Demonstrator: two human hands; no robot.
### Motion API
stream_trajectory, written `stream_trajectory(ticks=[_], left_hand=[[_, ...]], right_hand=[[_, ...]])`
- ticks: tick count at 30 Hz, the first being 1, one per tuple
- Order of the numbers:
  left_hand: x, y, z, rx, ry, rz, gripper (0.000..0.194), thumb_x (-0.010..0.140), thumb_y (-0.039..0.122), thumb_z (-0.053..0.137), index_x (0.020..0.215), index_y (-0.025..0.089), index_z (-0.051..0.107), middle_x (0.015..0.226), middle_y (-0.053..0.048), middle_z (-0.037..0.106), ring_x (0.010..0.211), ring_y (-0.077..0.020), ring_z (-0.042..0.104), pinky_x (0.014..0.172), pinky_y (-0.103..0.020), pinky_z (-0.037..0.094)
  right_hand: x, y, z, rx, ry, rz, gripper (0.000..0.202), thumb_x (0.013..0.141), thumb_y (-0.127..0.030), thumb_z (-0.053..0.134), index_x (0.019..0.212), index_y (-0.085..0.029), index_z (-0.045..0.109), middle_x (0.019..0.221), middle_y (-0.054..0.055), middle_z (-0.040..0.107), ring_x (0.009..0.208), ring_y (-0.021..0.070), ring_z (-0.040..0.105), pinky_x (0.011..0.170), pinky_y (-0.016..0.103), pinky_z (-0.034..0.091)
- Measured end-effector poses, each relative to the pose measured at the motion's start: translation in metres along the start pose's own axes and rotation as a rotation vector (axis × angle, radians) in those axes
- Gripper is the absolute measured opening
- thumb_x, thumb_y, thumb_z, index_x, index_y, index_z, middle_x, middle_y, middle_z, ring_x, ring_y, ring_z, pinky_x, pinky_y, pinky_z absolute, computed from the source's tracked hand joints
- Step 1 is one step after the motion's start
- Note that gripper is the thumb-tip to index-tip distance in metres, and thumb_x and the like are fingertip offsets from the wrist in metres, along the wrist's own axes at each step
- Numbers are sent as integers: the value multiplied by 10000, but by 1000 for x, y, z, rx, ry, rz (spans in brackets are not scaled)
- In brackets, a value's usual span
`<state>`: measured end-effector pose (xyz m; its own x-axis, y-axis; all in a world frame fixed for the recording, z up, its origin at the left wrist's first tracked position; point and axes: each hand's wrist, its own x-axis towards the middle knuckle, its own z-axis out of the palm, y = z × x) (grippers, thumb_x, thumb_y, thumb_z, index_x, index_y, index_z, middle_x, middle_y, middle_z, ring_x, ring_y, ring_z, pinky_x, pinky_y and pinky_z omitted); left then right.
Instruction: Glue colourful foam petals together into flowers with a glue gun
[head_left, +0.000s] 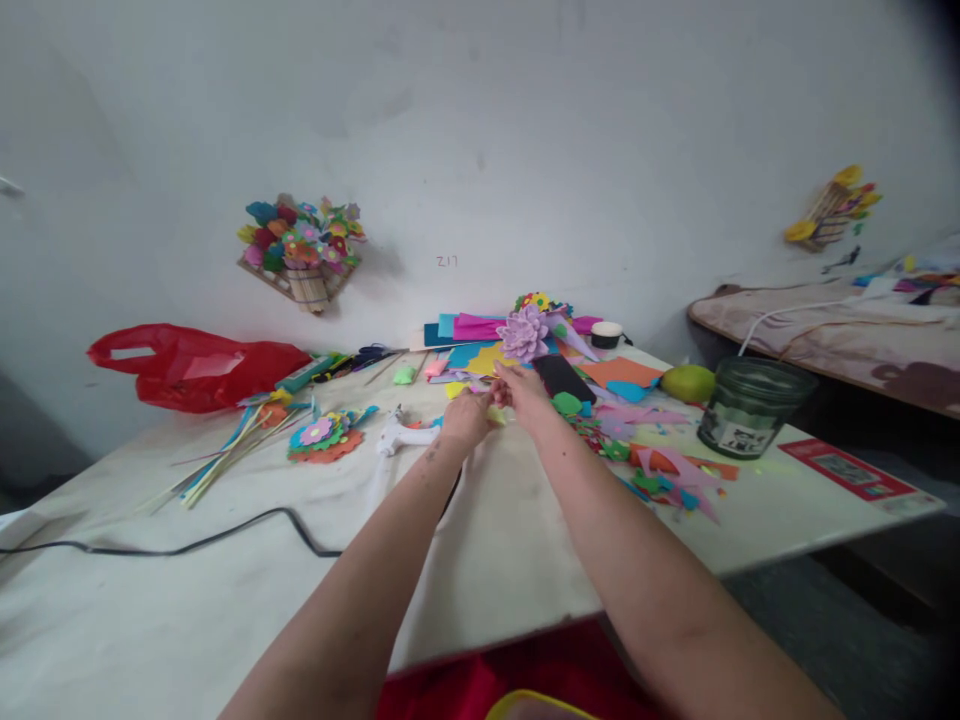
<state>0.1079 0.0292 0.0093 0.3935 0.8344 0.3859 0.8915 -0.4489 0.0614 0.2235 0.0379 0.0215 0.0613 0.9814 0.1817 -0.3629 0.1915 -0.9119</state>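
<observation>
Both my hands meet above the middle of the table [517, 560]. My left hand [466, 415] has its fingers closed, and what they pinch is too small to make out. Touching it from the right, my right hand [521, 390] is closed too, its fingertips partly hidden. A pale yellow-green piece [495, 414] shows just below the fingertips. Left of my left hand lies a white glue gun [397, 436]. Behind the hands are a yellow foam sheet [486, 358] and a purple flower [524, 333]. A dark phone [564, 378] lies right of my right hand.
A red plastic bag [195, 370], thin sticks [217, 465] and layered foam flowers [322, 436] lie left. Foam scraps [667, 475], a green jar [750, 405] and a yellow-green fruit [688, 383] are right. A black cable [187, 550] crosses the left front.
</observation>
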Motion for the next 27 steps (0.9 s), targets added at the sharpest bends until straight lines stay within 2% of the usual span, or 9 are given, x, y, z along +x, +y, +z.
stream_trajectory(ticks=[2,4,9,12,18,23,27], left_hand=[[-2,4,0,-70,-27,-38,428,634,322,665,1044,234,577,942,-89,611,880,-239,567,715,-318,442],[-5,4,-4,-159,-3,-86,401,665,336,634,1051,238,582,972,-88,621,934,-245,557,754,-323,432],[-13,-5,-17,-551,214,-290,266,750,281,530,965,182,651,945,-102,663,904,-231,592,799,-329,424],[-16,-10,-12,-809,335,-355,259,735,282,547,924,155,671,898,-111,677,866,-227,609,785,-326,434],[-23,-15,4,-1174,439,-387,248,631,324,663,839,194,697,859,-71,686,843,-214,609,793,-322,426],[-30,-11,-1,-1463,445,-406,313,584,319,710,859,172,690,868,-75,677,828,-202,600,787,-323,421],[-32,-2,-6,-1770,430,-300,359,583,285,720,920,169,672,927,-73,666,869,-174,592,835,-310,400]], right_hand=[[0,1,1,-2,-18,6,281,684,-398,625,606,-159,498,425,-35,506,306,45,387,286,170,290],[0,3,2,-13,-48,4,301,683,-423,616,608,-148,520,405,-44,485,282,33,345,271,168,235],[-1,8,5,-9,-135,67,337,640,-461,637,637,-135,549,392,-61,455,271,18,299,279,165,163],[-2,10,7,-3,-166,134,347,611,-461,661,654,-133,554,391,-73,431,272,10,268,287,166,129],[-5,12,13,23,-237,155,341,600,-442,677,609,-144,511,394,-77,422,280,9,251,296,171,112],[-7,13,17,69,-308,180,308,630,-420,658,674,-143,530,412,-78,436,284,5,238,301,168,110],[-10,12,21,152,-366,198,277,629,-376,667,700,-145,531,397,-93,394,293,3,223,305,159,108]])
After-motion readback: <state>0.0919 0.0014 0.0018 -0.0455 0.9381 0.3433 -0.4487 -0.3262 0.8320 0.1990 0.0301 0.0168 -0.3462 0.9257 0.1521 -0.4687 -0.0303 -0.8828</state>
